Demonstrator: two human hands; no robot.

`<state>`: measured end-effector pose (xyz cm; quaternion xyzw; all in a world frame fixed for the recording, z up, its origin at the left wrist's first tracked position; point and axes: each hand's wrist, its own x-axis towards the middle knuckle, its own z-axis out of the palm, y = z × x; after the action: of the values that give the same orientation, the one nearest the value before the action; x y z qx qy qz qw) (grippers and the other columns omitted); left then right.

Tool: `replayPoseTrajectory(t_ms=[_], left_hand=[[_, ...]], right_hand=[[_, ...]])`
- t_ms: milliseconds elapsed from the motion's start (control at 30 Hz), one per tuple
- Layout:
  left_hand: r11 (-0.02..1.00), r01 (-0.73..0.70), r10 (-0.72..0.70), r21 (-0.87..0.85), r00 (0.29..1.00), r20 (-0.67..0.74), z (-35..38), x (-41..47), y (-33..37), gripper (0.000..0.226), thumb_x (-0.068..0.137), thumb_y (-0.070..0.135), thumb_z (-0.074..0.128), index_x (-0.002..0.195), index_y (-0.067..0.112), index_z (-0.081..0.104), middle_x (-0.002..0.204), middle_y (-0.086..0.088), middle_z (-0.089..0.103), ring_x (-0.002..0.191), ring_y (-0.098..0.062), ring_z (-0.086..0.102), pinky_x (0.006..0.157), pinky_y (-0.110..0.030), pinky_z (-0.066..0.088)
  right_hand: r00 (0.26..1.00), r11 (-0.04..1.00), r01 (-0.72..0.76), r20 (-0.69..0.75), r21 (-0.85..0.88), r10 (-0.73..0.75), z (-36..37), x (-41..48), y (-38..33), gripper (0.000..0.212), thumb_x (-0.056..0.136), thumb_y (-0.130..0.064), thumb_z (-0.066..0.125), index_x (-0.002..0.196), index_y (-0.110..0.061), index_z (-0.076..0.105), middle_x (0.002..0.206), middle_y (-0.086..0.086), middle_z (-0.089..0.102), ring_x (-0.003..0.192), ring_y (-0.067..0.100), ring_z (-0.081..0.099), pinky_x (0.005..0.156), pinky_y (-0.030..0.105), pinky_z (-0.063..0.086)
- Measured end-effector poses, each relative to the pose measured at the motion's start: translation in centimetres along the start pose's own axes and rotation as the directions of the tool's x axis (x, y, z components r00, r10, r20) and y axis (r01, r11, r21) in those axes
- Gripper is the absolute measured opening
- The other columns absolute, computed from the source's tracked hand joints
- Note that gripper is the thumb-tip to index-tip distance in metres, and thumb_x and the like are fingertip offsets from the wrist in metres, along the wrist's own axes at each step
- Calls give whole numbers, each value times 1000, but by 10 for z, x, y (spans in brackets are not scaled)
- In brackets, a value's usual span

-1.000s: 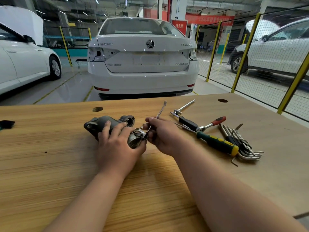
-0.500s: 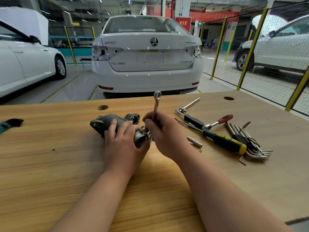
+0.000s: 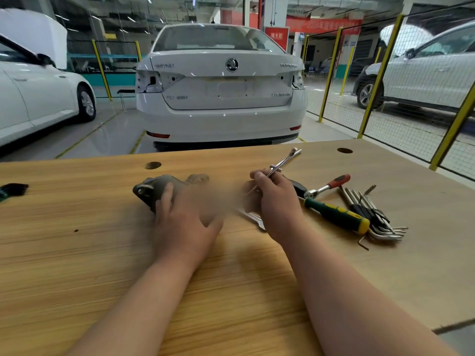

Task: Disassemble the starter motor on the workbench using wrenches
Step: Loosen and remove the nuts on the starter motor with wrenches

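Grey starter motor (image 3: 156, 187) lies mid-counter (image 3: 77, 253), nearer the far edge, long axis roughly left-right. Left grip (image 3: 185, 222) presses on it, fingers laid flat. Right grip (image 3: 279, 204), just right of the motor, pinches a slim wrench (image 3: 284, 162), shaft aimed at the far-right corner. Next engagement likely needs a leftward swing.

White sedan (image 3: 221, 98) centre rear, white car (image 3: 38, 98) left, silver car (image 3: 424, 73) behind yellow fence (image 3: 380, 73), green-handled screwdriver (image 3: 336, 214), black rag (image 3: 14, 188) far left.
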<state>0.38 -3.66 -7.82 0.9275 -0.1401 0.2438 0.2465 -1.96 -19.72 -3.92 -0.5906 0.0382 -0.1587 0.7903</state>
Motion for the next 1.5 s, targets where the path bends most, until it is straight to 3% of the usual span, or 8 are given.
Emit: replayPoseTrajectory(t_ms=[133, 433, 733, 1000, 1233, 1300, 1367, 1500], left_hand=[[998, -29, 30, -62, 1000, 11, -5, 2, -4, 51, 74, 54, 64, 121, 34, 55, 137, 14, 44, 139, -17, 12, 108, -39, 21], [981, -82, 77, -177, 996, -34, -8, -1, -11, 47, 72, 44, 72, 116, 32, 59, 130, 15, 50, 137, -14, 14, 106, -35, 22], [987, -62, 61, -151, 998, -17, -7, -3, -10, 51, 74, 47, 68, 122, 34, 55, 135, 18, 44, 139, -11, 9, 103, -37, 28], [978, -72, 65, -197, 997, -45, -4, -3, -9, 50, 73, 43, 70, 120, 32, 57, 135, 16, 45, 139, -9, 8, 103, -24, 14], [977, -85, 73, -194, 995, -65, -3, -3, -10, 49, 72, 43, 69, 119, 32, 57, 135, 15, 46, 139, -11, 10, 101, -25, 16], [977, -90, 80, -191, 995, -57, -3, -3, -9, 52, 71, 44, 69, 119, 31, 57, 136, 14, 45, 140, -12, 9, 103, -26, 15], [978, -92, 85, -188, 995, -48, -4, -3, -9, 56, 70, 48, 65, 121, 29, 56, 137, 11, 45, 140, -15, 9, 106, -27, 13], [966, -247, 243, 75, 968, 60, -8, 1, -9, 63, 81, 43, 26, 130, 13, 53, 134, -3, 50, 137, -25, 28, 114, -41, 13]], right_hand=[[974, 952, -227, 66, 207, 218, 2, 6, 4, 16, 96, -5, 35, 98, -9, 51, 66, 7, 68, 50, 20, 63, 48, 28, 51], [953, 916, -300, 121, 268, 277, 7, 2, 11, 15, 96, -5, 32, 100, -9, 47, 63, 8, 67, 46, 19, 61, 46, 27, 51], [959, 967, -195, 240, 161, 153, 4, -3, 11, 17, 98, -3, 34, 98, -7, 50, 71, 9, 68, 53, 22, 62, 52, 30, 51], [971, 996, -29, 240, 82, 9, 5, -4, 13, 21, 96, 0, 35, 96, -9, 53, 71, 7, 68, 53, 24, 60, 51, 30, 49], [960, 993, -92, 271, 77, 68, 7, -5, 15, 21, 97, -3, 36, 103, -10, 55, 74, 5, 68, 57, 21, 59, 55, 31, 49], [965, 998, 18, 262, -64, -1, 11, -9, 13, 21, 97, -7, 40, 104, -17, 56, 77, -1, 68, 60, 14, 59, 58, 27, 49], [942, 907, 247, 305, -341, -142, 18, -17, 10, 20, 96, -16, 45, 107, -28, 57, 86, -12, 66, 73, 2, 61, 63, 19, 49], [761, 426, 649, 549, -630, -346, 40, -34, 15, 29, 90, -18, 53, 117, -25, 63, 111, -5, 63, 102, 13, 56, 86, 28, 46]])
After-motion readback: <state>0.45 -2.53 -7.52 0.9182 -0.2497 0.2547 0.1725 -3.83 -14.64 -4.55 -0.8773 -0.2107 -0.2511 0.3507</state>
